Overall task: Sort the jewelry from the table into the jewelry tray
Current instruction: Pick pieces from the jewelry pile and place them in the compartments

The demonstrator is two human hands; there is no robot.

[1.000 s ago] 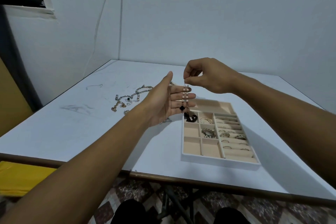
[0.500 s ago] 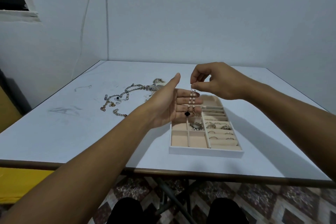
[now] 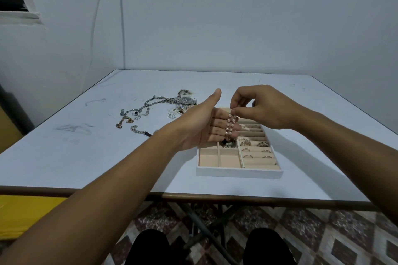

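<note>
Right hand [image 3: 261,107] pinching the top of a pearl bracelet [image 3: 229,126], strand hanging doubled across the flat, straight fingers of the left hand [image 3: 202,123], thumb up, jewelry tray [image 3: 239,172] just below both hands, loose chains [image 3: 148,104] and a watch [image 3: 186,100] on the table [image 3: 75,157] beyond the left hand

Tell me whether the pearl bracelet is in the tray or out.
Out. The right hand pinches the top of the pearl bracelet, which hangs against the open left hand over the tray.
</note>
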